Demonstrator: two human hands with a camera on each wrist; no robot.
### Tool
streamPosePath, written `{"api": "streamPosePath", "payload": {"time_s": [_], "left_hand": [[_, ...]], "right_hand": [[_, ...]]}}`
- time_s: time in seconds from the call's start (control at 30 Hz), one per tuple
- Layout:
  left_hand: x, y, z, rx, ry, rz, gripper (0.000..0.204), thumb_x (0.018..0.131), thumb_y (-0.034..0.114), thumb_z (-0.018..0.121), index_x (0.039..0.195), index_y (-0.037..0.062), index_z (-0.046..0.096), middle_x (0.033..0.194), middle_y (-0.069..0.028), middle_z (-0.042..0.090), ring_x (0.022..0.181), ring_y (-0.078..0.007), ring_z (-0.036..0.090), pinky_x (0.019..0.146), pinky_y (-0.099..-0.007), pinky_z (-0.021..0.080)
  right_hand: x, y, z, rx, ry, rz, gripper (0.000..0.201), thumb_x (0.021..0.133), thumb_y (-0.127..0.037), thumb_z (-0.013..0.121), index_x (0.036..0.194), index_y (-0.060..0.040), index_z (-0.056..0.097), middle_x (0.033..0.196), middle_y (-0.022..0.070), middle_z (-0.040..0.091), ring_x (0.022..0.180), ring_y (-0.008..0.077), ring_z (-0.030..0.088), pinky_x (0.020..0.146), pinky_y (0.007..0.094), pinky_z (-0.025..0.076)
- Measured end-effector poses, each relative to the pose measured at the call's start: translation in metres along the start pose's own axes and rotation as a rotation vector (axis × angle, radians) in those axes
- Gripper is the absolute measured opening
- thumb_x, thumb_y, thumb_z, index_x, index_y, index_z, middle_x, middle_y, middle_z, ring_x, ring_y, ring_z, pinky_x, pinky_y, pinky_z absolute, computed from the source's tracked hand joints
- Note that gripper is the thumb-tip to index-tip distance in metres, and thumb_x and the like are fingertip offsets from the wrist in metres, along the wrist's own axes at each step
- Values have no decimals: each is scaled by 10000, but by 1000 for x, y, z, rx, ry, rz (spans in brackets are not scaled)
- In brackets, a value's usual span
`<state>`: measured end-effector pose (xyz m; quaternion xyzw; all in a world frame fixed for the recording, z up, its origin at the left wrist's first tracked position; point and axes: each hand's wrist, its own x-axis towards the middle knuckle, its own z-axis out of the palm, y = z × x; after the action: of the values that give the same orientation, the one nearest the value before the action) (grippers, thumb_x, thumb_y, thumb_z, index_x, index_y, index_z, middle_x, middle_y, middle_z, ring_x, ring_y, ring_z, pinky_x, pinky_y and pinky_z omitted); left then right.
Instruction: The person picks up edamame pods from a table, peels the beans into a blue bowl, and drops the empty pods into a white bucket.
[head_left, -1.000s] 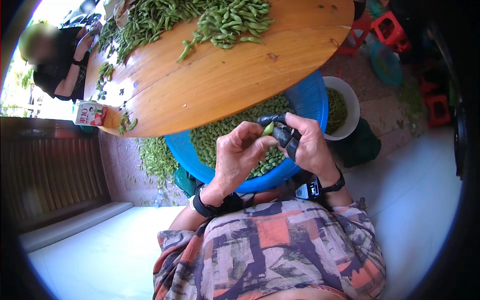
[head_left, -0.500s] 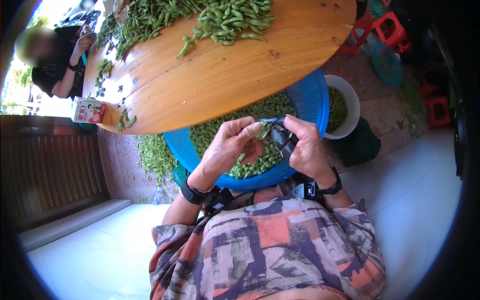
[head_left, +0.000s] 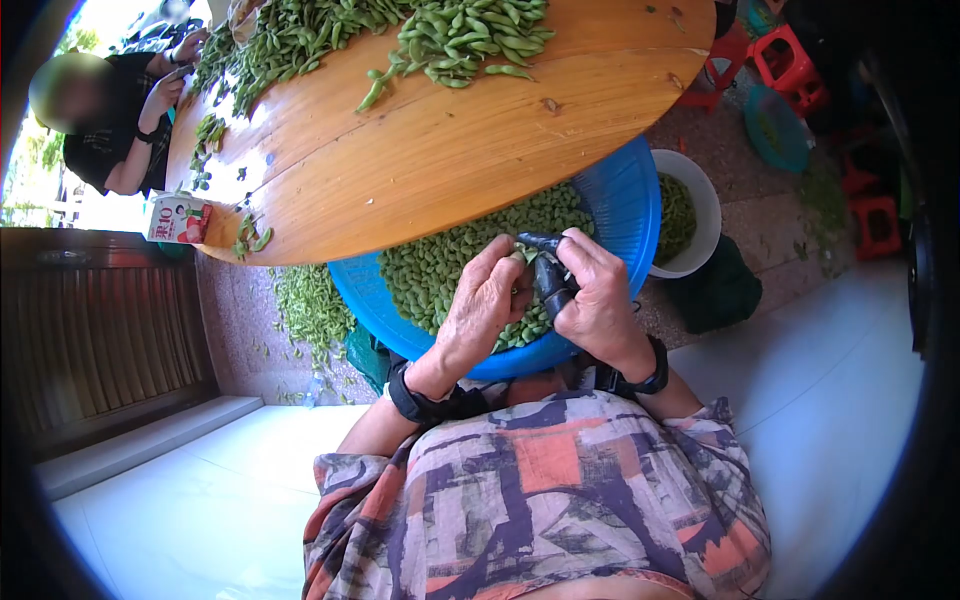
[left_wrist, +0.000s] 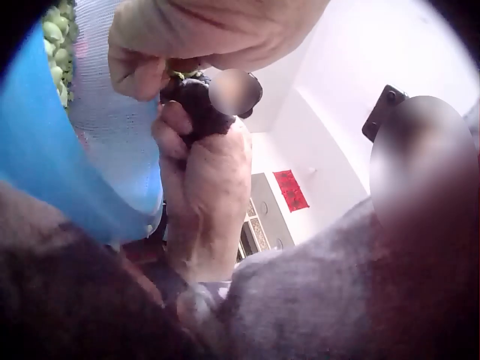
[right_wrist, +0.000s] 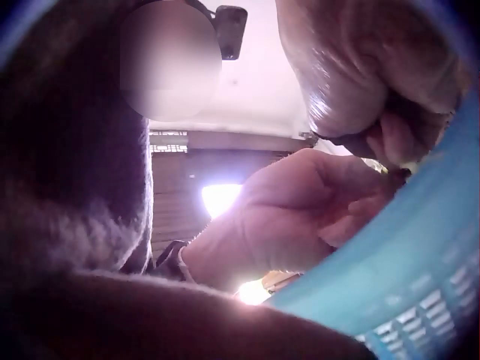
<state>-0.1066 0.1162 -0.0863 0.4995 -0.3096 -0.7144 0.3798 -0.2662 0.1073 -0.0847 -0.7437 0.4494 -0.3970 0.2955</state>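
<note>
Over a blue basket (head_left: 645, 225) of shelled green beans (head_left: 430, 275), both hands meet at a green edamame pod (head_left: 528, 254). My left hand (head_left: 478, 312) pinches the pod between thumb and fingers. From the other side my right hand (head_left: 602, 300) grips it, with black coverings (head_left: 551, 280) on its thumb and index finger. Those coverings show dark beneath the left hand (left_wrist: 217, 30) in the left wrist view. Curled fingers hide most of the pod. In the right wrist view the left hand (right_wrist: 277, 210) reaches in beside the basket's rim.
A wooden table (head_left: 480, 160) overhangs the basket, with piles of edamame pods (head_left: 465, 40) on it. A drink carton (head_left: 180, 218) stands at its left edge, near another person (head_left: 120, 130). To the right are a white bucket (head_left: 707, 215) and red stools (head_left: 785, 65). Empty pods (head_left: 310, 310) litter the floor.
The plump pod at the hands now looks opened and is mostly covered by fingers. My left hand dipped left, then came back to the right hand. The other person's hand moved toward the pile.
</note>
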Motion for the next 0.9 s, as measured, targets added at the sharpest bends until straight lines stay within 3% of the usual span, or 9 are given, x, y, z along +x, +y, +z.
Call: {"api": "streamPosePath", "payload": {"time_s": [0.27,0.37,0.47,0.5,0.53,0.57,0.6,0.73,0.9], "left_hand": [[6,-4,-8,-122,-76,11,137,966,146,440,986,59,545,747,8,510,625,-70,479,564,-215,427],[7,1,-9,67,-132,43,171,973,137,440,1040,33,559,749,3,518,626,-78,482,569,-217,425],[4,17,-21,1031,-358,571,134,886,49,576,980,1,658,985,-115,678,869,-247,670,782,-325,536],[0,38,-15,1020,-388,500,127,839,10,616,943,18,689,1096,-128,671,1010,-282,661,876,-347,528],[1,54,-14,983,-407,577,125,841,5,623,945,21,690,1045,-128,680,967,-271,670,849,-339,532],[3,73,-11,1042,-344,630,135,838,-7,618,948,21,691,1014,-128,681,938,-268,673,830,-346,534],[9,90,-7,1098,-280,683,146,836,-19,612,951,22,692,982,-127,683,909,-266,676,812,-353,536],[79,131,-4,1370,138,1057,178,818,-17,613,973,24,690,901,-148,658,816,-329,648,743,-403,523],[126,138,-6,1526,187,988,181,797,10,634,969,25,688,911,-152,631,831,-367,634,741,-439,512]], "right_hand": [[3,5,1,130,40,25,204,741,71,580,937,19,592,786,162,525,706,355,573,614,390,455],[4,7,-21,121,102,54,142,752,40,595,890,7,597,732,144,496,651,314,541,586,366,427],[-12,33,-70,206,253,197,51,783,7,530,830,-5,546,668,98,464,602,192,487,580,337,419],[-6,24,-91,-163,312,251,63,774,19,529,834,2,531,693,130,508,619,271,535,598,357,436],[-7,34,-107,-428,356,231,124,760,50,508,879,23,534,754,196,571,713,392,591,665,422,463],[-11,44,-120,-536,335,317,230,739,84,490,954,38,559,857,262,611,850,463,599,755,476,460],[-16,55,-129,-602,332,342,357,711,106,485,1049,40,581,893,287,615,903,450,612,794,494,450],[-25,57,-139,-557,307,465,412,688,116,489,1081,48,596,885,285,622,891,443,618,791,470,467],[-22,51,-126,-485,330,497,368,724,104,498,1066,29,611,875,278,621,846,431,623,757,438,480]]}}
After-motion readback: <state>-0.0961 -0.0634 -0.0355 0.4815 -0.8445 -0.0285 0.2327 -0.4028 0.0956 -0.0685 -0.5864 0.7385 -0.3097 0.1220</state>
